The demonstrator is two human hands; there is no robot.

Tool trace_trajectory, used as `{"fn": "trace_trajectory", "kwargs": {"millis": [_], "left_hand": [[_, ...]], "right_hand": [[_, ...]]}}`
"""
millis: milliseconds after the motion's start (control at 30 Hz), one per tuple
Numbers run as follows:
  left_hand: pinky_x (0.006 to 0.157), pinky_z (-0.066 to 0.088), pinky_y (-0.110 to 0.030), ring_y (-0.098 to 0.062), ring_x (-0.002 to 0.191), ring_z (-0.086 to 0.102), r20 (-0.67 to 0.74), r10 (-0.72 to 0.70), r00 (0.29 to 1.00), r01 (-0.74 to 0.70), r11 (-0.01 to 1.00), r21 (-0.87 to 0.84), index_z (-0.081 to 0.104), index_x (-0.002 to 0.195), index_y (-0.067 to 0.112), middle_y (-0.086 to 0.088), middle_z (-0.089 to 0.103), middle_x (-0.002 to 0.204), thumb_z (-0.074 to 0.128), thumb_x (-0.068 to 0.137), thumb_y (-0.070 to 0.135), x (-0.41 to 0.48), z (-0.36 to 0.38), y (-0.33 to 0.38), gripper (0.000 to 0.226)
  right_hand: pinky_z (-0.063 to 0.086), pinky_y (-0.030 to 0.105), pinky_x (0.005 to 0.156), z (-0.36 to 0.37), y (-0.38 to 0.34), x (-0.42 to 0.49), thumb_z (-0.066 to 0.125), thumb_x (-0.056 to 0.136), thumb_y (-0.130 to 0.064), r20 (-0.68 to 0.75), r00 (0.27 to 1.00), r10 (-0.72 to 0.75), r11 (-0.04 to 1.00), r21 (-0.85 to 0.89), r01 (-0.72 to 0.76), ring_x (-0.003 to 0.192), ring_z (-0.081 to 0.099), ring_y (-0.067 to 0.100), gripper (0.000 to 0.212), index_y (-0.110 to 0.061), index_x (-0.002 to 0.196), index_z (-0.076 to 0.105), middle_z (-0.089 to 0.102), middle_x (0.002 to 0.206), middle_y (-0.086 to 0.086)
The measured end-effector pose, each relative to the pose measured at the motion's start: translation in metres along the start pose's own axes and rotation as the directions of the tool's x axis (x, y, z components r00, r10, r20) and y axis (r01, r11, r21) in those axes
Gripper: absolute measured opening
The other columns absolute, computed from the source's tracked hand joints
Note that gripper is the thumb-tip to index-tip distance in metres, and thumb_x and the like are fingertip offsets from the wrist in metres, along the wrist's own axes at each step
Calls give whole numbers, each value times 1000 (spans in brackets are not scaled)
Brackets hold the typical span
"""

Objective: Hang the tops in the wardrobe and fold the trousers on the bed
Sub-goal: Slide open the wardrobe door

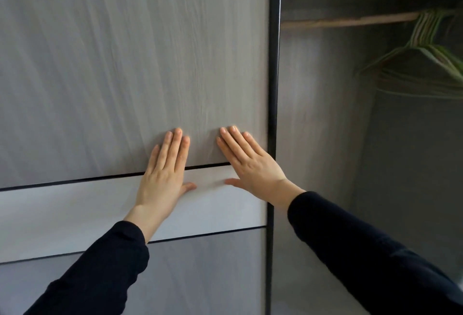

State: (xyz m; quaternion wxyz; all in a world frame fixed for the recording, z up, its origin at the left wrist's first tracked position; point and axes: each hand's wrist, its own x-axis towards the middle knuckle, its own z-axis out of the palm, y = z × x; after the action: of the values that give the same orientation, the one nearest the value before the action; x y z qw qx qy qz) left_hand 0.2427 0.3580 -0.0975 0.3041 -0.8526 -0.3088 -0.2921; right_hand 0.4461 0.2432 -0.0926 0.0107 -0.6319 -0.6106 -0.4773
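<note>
While the left hand (162,177) lies flat with straight fingers on the grey wardrobe door (100,64), the right hand (250,165) presses flat just beside it, near the door's black edge (274,89). Right of that edge the wardrobe (325,139) stands open, green wire hangers (431,49) bunched on its wooden rail (350,21)

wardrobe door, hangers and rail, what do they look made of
Wardrobe door: seemingly wood-grain laminate board, matte grey, fine lengthwise streaks, dark edge strip. Hangers: probably thin coated wire, greenish; too blurred to be sure. Rail: looks like bare wood, pale brown.
</note>
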Motion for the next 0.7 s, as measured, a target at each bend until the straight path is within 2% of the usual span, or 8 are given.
{"fn": "trace_trajectory", "kwargs": {"millis": [133, 233, 333, 400, 467, 567, 700], "left_hand": [[117, 9, -43, -30, 148, 0, 25, -9, 1000, 11, 998, -67, 3, 152, 3, -14, -5, 160, 85, 59, 47, -7, -3, -12, 131], [117, 9, -49, -32, 148, -3, 46, -74, 996, 81, 985, -153, 2, 151, 0, -18, -4, 160, 88, 60, 32, -10, -9, -4, 129], [116, 9, -53, -33, 147, -2, 33, -139, 990, 142, 946, -290, 10, 150, -3, -19, -2, 159, 80, 69, 21, -5, -17, 22, 110], [116, 13, -54, -34, 147, 5, -10, -117, 993, 105, 919, -379, 16, 150, -2, -18, 4, 159, 74, 74, 16, 3, -20, 50, 97], [116, 18, -53, -34, 146, 8, -49, -85, 995, 52, 883, -467, 17, 149, -1, -17, 8, 158, 68, 77, 11, 12, -23, 88, 89], [118, 14, -49, -31, 146, 7, -41, -17, 999, -10, 817, -577, 18, 150, 1, -17, 13, 157, 63, 78, 7, 26, -23, 160, 85], [118, 13, -45, -30, 147, 8, 46, 146, 988, -79, 743, -664, 17, 151, 4, -17, 18, 157, 56, 81, 8, 33, -30, 283, 80]], "right_hand": [[13, 40, 120, -11, -5, 6, 66, 79, -58, -4, 1000, -17, 1000, 11, 17, 147, 17, 29, 103, -5, 152, 19, 17, 160, 12], [19, 38, 119, -18, 0, 7, 74, 76, -45, -39, 998, -56, 995, 84, 60, 146, 24, 25, 95, -7, 150, 28, 25, 158, 7], [23, 38, 118, -23, 15, -12, 72, 78, -37, -63, 998, 28, 986, 167, -17, 143, 31, 25, 81, -6, 146, 39, 33, 155, 9], [24, 39, 117, -25, 29, -37, 70, 79, -32, -53, 992, 113, 972, 212, -99, 141, 34, 27, 73, -6, 142, 44, 36, 153, 11], [26, 40, 116, -27, 46, -70, 72, 77, -31, 5, 981, 192, 956, 223, -188, 138, 39, 29, 71, -6, 139, 48, 41, 150, 12], [37, 42, 108, -33, 79, -129, 76, 74, -32, 139, 937, 322, 915, 208, -345, 131, 48, 30, 69, -7, 133, 53, 48, 143, 12], [43, 41, 102, -52, 126, -232, 72, 78, -32, 350, 806, 477, 827, 133, -546, 130, 47, 31, 63, -10, 133, 51, 45, 144, 12]]}}
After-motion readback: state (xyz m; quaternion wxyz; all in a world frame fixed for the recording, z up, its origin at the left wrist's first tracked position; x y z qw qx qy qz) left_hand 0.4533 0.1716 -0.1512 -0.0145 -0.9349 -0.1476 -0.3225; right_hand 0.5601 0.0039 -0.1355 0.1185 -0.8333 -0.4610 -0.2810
